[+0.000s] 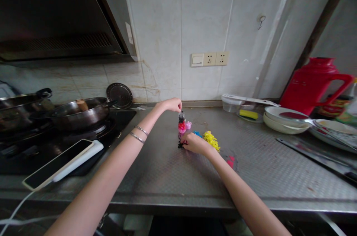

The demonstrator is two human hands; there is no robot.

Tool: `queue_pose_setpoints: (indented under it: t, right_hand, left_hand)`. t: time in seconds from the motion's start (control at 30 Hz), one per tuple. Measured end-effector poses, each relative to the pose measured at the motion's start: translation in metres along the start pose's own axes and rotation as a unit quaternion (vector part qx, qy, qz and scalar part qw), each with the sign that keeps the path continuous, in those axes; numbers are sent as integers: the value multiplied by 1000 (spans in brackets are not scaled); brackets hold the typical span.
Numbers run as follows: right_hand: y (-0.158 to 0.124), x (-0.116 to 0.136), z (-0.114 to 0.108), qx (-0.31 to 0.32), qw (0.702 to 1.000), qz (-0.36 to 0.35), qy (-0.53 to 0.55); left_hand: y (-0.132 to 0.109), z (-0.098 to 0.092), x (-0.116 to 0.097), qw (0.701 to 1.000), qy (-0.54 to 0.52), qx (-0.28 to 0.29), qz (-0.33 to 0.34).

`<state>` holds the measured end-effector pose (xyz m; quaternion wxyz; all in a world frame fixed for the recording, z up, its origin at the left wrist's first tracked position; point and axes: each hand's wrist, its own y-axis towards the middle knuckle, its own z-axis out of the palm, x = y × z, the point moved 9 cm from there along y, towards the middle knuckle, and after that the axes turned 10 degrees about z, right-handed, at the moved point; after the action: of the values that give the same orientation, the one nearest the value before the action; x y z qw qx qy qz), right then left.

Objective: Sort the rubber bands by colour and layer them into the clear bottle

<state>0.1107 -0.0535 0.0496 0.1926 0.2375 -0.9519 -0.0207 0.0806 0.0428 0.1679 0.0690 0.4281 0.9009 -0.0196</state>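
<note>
My left hand (173, 104) is closed just above the mouth of a small clear bottle (182, 117); what its fingers hold, if anything, is too small to tell. My right hand (192, 143) has its fingers bent together at a dark cluster (180, 145) on the metal counter, and what is between them is hidden. Red and pink flower-like pieces (182, 127) lie between the two hands, with a small light purple piece (189, 125) beside them. Blue bits (197, 133) and a yellow bundle (211, 140) rest behind my right wrist.
On the left are pans (79, 117) on the stove and a phone (58, 163) on a white block. A clear bag with red pieces (231, 161) lies beside my right forearm. Bowls (284, 126), a knife (315, 158) and a red jug (309, 87) stand or lie at right.
</note>
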Motion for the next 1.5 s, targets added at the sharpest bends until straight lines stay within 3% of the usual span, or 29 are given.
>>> queue_pose_setpoints:
  t: [0.3,0.47,0.57,0.73,0.97,1.2,1.5]
  right_hand:
    - [1,2,3,-8,1000,-23,-11]
    - [1,2,4,-9,1000,-29,-4]
    - [1,4,3,-14,999,-40,1]
    - [1,4,3,-13,999,-44,6]
    - [3,-1,4,-17,999,-42,15]
    - [3,-1,-7,-46,995,-59,72]
    - [5,-16,-26,-96,979,-5,182]
  left_hand:
    - [4,4,5,999,-19,-36,36]
    - [-12,-4,17,975,-81,-205,35]
    - [-20,14,30,949,-161,-268,29]
    - [-22,69,40,913,-321,-251,20]
    - [-17,106,30,894,-383,-224,60]
    - [-19,123,35,878,-416,-237,34]
    - [-27,119,32,862,-422,-278,32]
